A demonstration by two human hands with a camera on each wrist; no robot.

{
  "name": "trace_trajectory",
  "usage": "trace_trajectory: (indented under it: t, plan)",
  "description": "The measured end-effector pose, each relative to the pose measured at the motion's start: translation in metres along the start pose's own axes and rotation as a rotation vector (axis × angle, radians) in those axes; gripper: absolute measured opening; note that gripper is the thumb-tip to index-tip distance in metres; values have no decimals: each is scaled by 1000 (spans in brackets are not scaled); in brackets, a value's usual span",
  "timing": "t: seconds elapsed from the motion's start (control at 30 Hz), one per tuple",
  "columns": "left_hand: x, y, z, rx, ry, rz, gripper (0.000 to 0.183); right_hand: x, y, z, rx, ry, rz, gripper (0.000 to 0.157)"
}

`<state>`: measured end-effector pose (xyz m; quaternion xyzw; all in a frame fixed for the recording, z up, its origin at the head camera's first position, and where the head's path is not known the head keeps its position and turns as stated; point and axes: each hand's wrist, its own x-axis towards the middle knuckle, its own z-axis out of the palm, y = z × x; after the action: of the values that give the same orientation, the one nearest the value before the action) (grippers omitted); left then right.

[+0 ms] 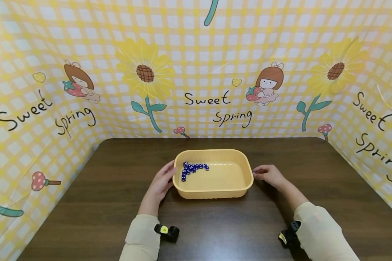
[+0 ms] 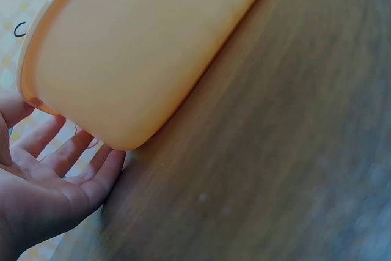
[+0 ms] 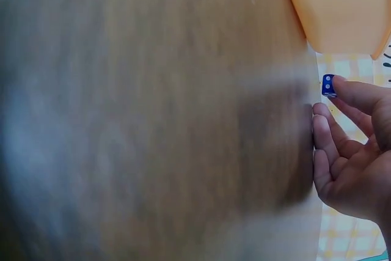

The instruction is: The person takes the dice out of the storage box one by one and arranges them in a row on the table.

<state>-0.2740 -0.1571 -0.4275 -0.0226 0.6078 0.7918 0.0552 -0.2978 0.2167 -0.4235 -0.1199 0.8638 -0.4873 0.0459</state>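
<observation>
A yellow plastic tub (image 1: 215, 194) stands on the brown table, and a cluster of blue dice with white dots (image 1: 190, 168) lies at the left of its floor. My left hand (image 1: 161, 181) rests against the tub's left end from outside, its fingers spread along the wall. In the left wrist view, the fingertips of that hand (image 2: 61, 178) touch the tub's end wall (image 2: 134, 84). Beside the tub's right end, my right hand (image 1: 270, 176) pinches one blue die (image 3: 328, 85) between thumb and finger. The other fingers of the right hand (image 3: 351, 151) are loosely bent.
The dark wood table (image 1: 222, 228) runs back to a yellow checked cloth (image 1: 196, 65) printed with flowers and words, which hangs at the back and both sides. A black wrist camera (image 1: 168, 232) is on the left sleeve and another camera (image 1: 289, 235) on the right.
</observation>
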Motion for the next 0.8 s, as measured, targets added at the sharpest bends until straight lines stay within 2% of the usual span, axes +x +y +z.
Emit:
trace_trajectory:
  t: [0.37,0.8]
  plan:
    - [-1,0,-1,-2,2,-4,43,0,2,6,-93,26,-6,21]
    - [0,1,0,-2,3,-9,43,2,5,9,-129,48,-22,22]
